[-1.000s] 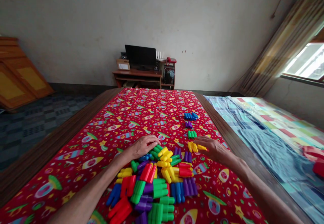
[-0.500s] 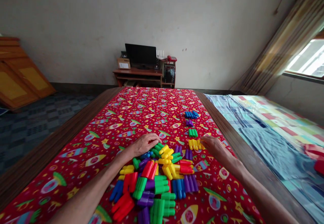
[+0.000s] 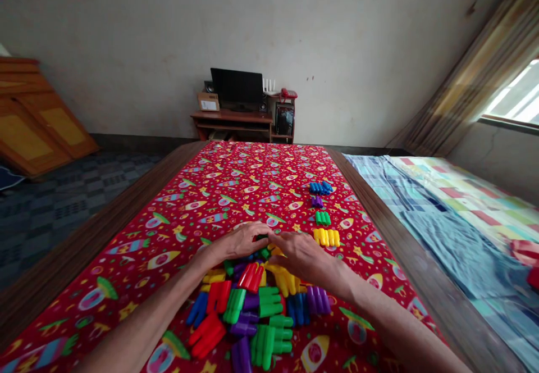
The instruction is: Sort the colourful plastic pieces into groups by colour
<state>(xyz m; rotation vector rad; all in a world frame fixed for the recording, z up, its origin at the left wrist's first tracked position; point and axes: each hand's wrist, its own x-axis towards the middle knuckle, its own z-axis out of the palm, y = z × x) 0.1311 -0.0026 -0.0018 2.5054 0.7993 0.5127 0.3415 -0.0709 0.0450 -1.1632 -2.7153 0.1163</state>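
A heap of plastic building blocks, each made of joined rounded tubes, lies near me on the red cloth. My left hand (image 3: 246, 239) rests at its far left side, fingers bent and apart from the thumb, above green blocks. My right hand (image 3: 305, 256) reaches over the heap from the right, thumb and fingers around a yellow block (image 3: 275, 250) that they partly hide. The two hands' fingertips nearly meet. At right, past the heap, stand a yellow group (image 3: 327, 237), a green group (image 3: 323, 218), a purple group (image 3: 317, 201) and a blue group (image 3: 320, 187).
The red patterned cloth (image 3: 236, 193) covers a long table with brown wooden edges (image 3: 379, 221). A bed with a blue sheet (image 3: 438, 249) adjoins on the right. Beyond the far end are a desk (image 3: 231, 119) and a monitor (image 3: 236, 86). A wooden cabinet (image 3: 46, 120) stands left.
My right hand has moved left from the yellow group onto the heap, by the yellow blocks. My left hand has stayed nearly in place. The view has shifted slightly.
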